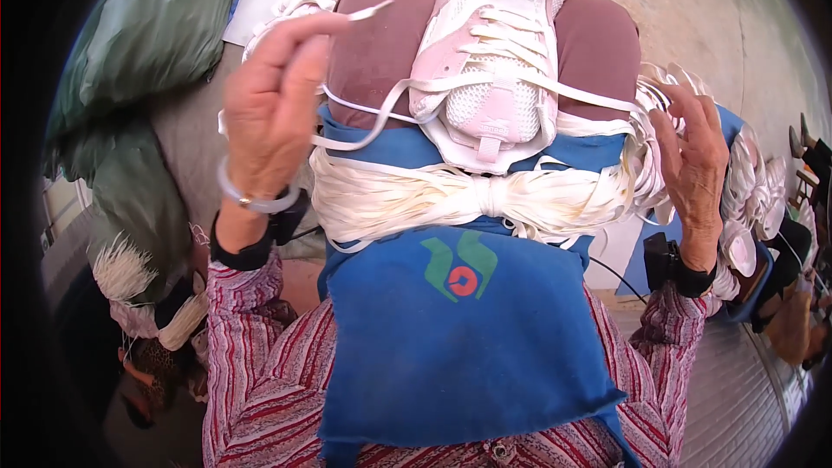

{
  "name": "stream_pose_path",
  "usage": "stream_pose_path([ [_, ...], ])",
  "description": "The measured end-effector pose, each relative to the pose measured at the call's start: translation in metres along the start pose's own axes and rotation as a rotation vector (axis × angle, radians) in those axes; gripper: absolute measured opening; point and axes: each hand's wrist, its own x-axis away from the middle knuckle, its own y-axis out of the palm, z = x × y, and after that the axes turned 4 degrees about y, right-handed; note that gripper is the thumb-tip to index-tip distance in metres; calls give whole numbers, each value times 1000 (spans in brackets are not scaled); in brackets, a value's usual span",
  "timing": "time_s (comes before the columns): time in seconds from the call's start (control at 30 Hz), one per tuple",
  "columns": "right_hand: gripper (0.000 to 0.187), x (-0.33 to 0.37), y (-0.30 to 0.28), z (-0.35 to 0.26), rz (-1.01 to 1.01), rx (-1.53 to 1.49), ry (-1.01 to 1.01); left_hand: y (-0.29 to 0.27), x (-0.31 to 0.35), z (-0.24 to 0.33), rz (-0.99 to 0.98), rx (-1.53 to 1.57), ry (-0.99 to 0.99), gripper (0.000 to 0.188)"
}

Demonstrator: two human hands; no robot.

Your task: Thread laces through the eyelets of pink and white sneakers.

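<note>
A pale pink and white sneaker rests between my knees, its heel toward me, with white lacing across its upper. My left hand is raised left of the shoe, thumb and forefinger pinched on a white shoelace whose tip sticks out past them. Loose lace loops from the shoe toward that hand. On the other side, my right hand has its fingers curled at the lace end that runs out from the shoe. A tied bundle of white laces lies across my lap, just behind the heel.
A blue apron covers my lap. Green sacks stand at the left, with bunches of white strands below them. More white shoes and laces are piled at the right. Another person sits at the far right.
</note>
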Motion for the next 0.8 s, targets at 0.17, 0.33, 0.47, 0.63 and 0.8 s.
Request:
stream_pose_path([
  [0.17,18,-9,-1,-35,-26,-201,-139,-111,-7,-5,435,-95,-16,28],
  [0.33,18,-16,15,-55,-33,-164,-249,-133,10,-41,590,-1,-165,27],
  [0.47,12,-24,23,-78,-4,-278,-248,-75,20,-37,234,146,-392,26],
  [0.63,9,-43,41,-98,-19,-336,-265,-8,-2,7,-104,212,-86,13],
  [0.8,9,-47,38,-112,-16,-254,-225,43,-8,8,-103,222,60,7],
])
